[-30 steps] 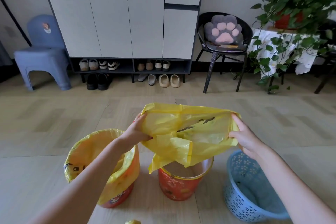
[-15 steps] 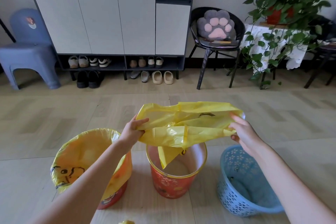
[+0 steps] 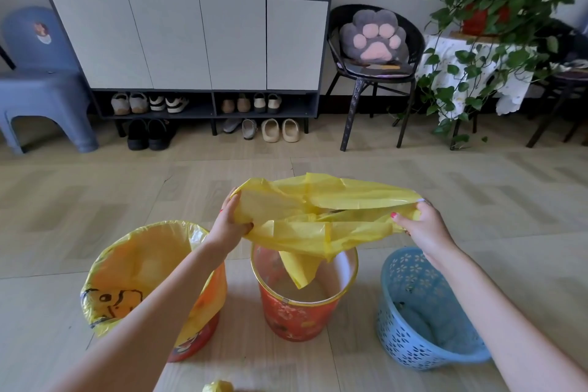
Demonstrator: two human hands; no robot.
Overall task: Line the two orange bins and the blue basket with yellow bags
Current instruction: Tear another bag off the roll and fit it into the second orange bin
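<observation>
Step in hand: lining the second orange bin, middle of three on the floor.

Left bin (image 3: 203, 337): already lined, yellow bag (image 3: 140, 267) folded over its rim. Middle bin (image 3: 302, 315): bare inside, no bag over the rim yet. Blue basket (image 3: 423, 328): bare as well, to the right, just beside the middle bin.

Second yellow bag (image 3: 324, 216): held in the air above the middle bin, stretched wide between both hands, mouth partly open but flat and crumpled. Bottom corner hanging down inside the bin opening, apparently not reaching the base.

Left hand (image 3: 230, 221): grip clamped on the bag's left edge, thumb under, fingers curled over the top. Right hand (image 3: 423, 226): grip clamped on the right edge, thumb on top pinching the film.

Judgement: roughly a third done; one container finished, second under way, basket untouched.

Next move calls for: opening the mouth fully, lowering the bag so the body drops into the bin, then folding the rim outward over the bin's edge all round. Likely needs regripping, since the film is bunched near the left hand. Thin film, so easy to trap air or snag unevenly; pushing down the centre should seat it.

Small yellow lump (image 3: 218, 387) at the bottom edge of view, possibly the spare bag for the basket; too little showing to tell.
</observation>
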